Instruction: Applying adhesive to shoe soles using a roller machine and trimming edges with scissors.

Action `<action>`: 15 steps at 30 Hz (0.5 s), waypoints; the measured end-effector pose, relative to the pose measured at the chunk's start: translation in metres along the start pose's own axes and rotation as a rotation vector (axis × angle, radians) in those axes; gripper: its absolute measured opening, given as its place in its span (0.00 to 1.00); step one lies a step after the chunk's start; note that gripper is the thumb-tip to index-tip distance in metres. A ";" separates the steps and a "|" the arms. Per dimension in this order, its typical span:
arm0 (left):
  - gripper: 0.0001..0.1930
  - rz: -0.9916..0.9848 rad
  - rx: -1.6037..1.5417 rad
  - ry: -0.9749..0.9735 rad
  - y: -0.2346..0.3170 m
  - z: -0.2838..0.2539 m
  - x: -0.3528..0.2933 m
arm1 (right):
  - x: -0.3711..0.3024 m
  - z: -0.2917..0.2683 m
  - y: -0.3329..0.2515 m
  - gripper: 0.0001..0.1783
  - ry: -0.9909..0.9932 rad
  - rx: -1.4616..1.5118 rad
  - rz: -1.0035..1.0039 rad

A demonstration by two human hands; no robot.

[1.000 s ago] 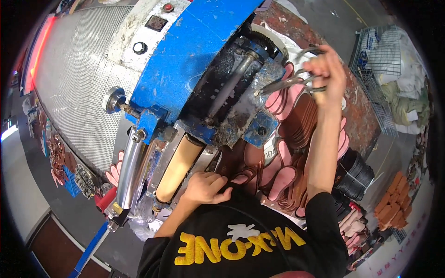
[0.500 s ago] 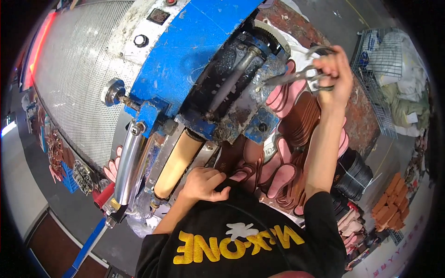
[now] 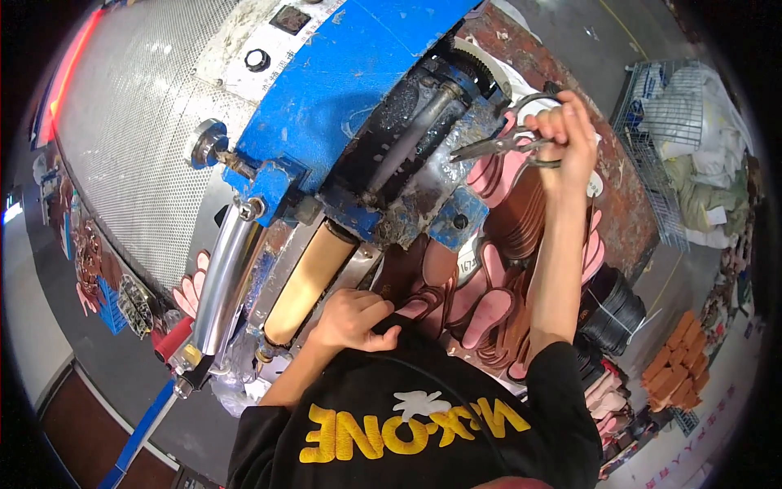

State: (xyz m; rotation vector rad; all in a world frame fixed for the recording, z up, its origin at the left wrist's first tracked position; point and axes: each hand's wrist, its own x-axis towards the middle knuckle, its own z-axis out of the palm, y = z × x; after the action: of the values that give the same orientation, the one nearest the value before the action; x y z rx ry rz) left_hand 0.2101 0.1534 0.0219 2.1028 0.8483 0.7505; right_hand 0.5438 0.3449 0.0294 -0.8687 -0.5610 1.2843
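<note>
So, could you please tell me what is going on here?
A person is working beside a blue machine. The right hand holds metal scissors, their blades pointing left towards the machine. The left hand is near the tan roller, with nothing visible in its grasp. Pink and brown sole-shaped pieces lie in stacks beside the machine.

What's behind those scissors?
Behind the scissors are pink sole-shaped pieces and part of the blue machine. Whatever the right hand and scissors cover can't be seen.

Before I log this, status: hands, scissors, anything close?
Right hand gripping scissors, blades over blue machine. Left hand beside cream roller, grasp unclear. Pink and brown insoles piled between hands.
</note>
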 end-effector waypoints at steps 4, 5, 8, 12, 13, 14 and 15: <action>0.13 -0.001 0.024 0.009 0.004 -0.002 0.006 | 0.011 -0.021 -0.013 0.10 -0.061 0.106 -0.151; 0.13 0.010 0.039 0.006 0.005 -0.002 0.007 | 0.001 -0.012 -0.002 0.10 -0.015 0.056 -0.109; 0.14 -0.001 0.029 0.007 0.003 0.000 0.002 | -0.013 0.009 -0.004 0.10 0.020 -0.027 -0.071; 0.14 -0.005 -0.001 0.034 0.002 -0.002 0.001 | -0.031 0.048 -0.024 0.11 -0.119 -0.015 -0.300; 0.12 -0.016 -0.022 0.019 0.003 -0.004 0.002 | -0.040 0.064 -0.020 0.11 -0.135 -0.070 -0.387; 0.12 -0.026 -0.045 0.004 0.004 -0.005 0.002 | -0.047 0.079 -0.014 0.12 -0.150 -0.126 -0.474; 0.12 -0.026 -0.046 0.012 0.003 -0.005 0.001 | -0.050 0.084 -0.002 0.12 -0.214 -0.140 -0.485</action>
State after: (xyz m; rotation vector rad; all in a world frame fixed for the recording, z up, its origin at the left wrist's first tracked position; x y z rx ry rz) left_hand 0.2086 0.1546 0.0274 2.0446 0.8549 0.7624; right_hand 0.4683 0.3160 0.0851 -0.6562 -0.9757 0.9037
